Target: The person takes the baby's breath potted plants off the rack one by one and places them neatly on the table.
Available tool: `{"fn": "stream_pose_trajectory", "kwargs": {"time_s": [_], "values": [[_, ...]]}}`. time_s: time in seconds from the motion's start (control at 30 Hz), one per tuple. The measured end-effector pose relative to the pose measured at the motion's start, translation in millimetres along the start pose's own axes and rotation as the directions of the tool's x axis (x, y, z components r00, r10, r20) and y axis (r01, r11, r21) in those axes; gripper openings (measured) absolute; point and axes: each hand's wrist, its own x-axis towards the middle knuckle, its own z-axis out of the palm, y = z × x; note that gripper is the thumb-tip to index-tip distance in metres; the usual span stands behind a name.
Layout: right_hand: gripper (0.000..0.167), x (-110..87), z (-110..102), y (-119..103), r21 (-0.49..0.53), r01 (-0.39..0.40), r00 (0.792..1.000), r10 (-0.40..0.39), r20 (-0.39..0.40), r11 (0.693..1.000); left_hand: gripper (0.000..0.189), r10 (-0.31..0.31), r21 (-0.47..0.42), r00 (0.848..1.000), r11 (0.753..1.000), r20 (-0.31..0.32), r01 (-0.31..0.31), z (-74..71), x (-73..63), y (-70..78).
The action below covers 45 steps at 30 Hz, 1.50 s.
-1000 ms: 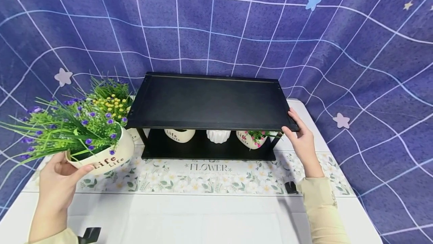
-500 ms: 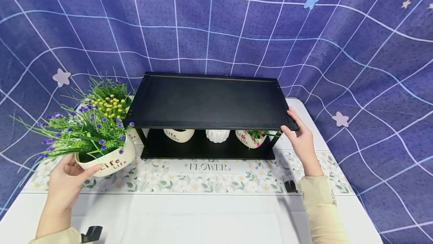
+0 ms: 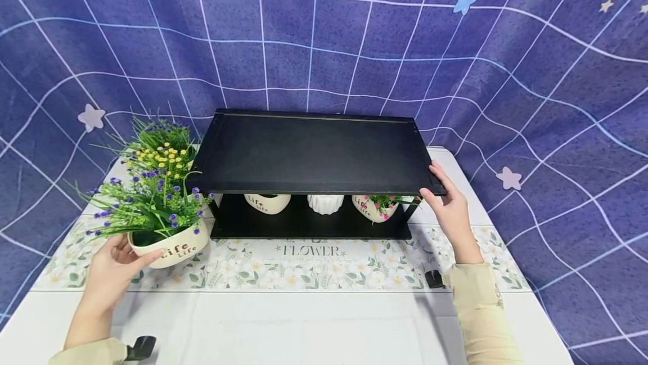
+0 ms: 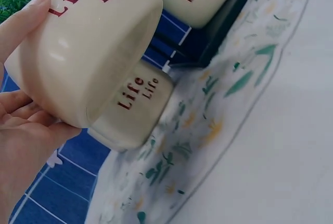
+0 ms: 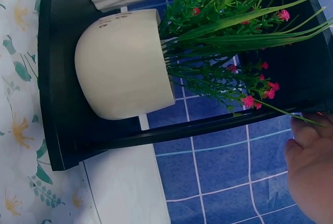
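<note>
My left hand (image 3: 110, 275) grips a cream flowerpot (image 3: 174, 248) printed "Life Life", thumb on its front wall. Purple flowers and long green blades fill this pot, which tilts toward the left. Behind it stands another cream pot (image 4: 136, 104), with yellow flowers (image 3: 169, 157) above it in the head view. To the right is a black two-tier shelf (image 3: 314, 154). My right hand (image 3: 450, 207) holds the front right corner of its top board, thumb at the front edge and fingers along the side.
On the shelf's lower board sit a cream pot (image 3: 268, 203), a white ribbed pot (image 3: 325, 204) and a cream pot with pink flowers (image 5: 125, 67). A floral strip (image 3: 304, 275) crosses the white table (image 3: 283, 331). A blue gridded curtain (image 3: 314, 33) hangs behind.
My left hand has carried the purple-flowered pot to the right and slightly down, closer to the shelf's left end. My right hand stays at the shelf corner.
</note>
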Motion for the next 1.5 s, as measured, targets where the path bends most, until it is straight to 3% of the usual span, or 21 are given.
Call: {"fn": "stream_pose_trajectory", "kwargs": {"time_s": [0.53, 0.73, 0.97, 1.17, 1.3, 1.4, 1.5], "values": [[0.049, 0.1, 1, -1, -0.005, 0.008, 1.0, -0.008, 0.0, 1.0, 0.053, -0.112, 0.189, 0.994, 0.976, -0.001, 0.11, -6.3, 4.4, -23.0], [0.049, 0.0, 0, 0, 0.0, 0.003, 1.0, -0.003, -0.003, 1.0, 0.084, -0.141, 0.288, 0.99, 0.948, -0.002, 0.136, -4.5, 8.0, -29.0], [0.05, 0.0, 0, 1, -0.005, -0.004, 1.0, 0.004, -0.001, 1.0, 0.057, -0.084, 0.148, 0.996, 0.986, 0.011, 0.081, -4.2, 10.7, -35.6], [0.05, 0.2, 1, 0, -0.003, -0.004, 1.0, 0.004, -0.005, 1.0, 0.069, -0.109, 0.124, 0.994, 0.986, 0.003, 0.108, -9.9, 13.0, -44.1], [0.05, 0.3, 1, 0, 0.005, 0.002, 1.0, -0.002, -0.009, 1.0, 0.079, -0.171, 0.264, 0.985, 0.949, -0.015, 0.169, -13.6, 16.4, -47.4], [0.05, 0.3, 1, 1, 0.011, 0.005, 1.0, -0.005, -0.013, 1.0, 0.083, -0.222, 0.404, 0.975, 0.89, -0.021, 0.211, -14.6, 18.9, -47.7], [0.05, 0.1, 1, 1, 0.003, 0.002, 1.0, -0.002, -0.011, 1.0, 0.085, -0.258, 0.462, 0.966, 0.855, -0.019, 0.237, -14.9, 20.7, -47.1]]}}
